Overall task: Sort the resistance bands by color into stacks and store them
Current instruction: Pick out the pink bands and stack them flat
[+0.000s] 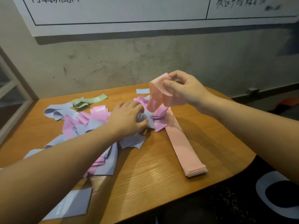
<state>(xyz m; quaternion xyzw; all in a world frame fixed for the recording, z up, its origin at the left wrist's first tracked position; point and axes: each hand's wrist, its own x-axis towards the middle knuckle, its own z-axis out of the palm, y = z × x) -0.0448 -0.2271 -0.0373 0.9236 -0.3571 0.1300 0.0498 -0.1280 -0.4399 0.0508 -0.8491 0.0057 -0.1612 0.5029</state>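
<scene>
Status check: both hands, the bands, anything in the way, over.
Right hand pinches a peach-pink resistance band above the table. Left hand grips a lavender band in the mixed pile. Peach stack started; tangle remains.

The light is dim and warm. Soft glare lies on the wooden table (155, 178); the edges bend, and the whole picture is slightly blurred.
</scene>
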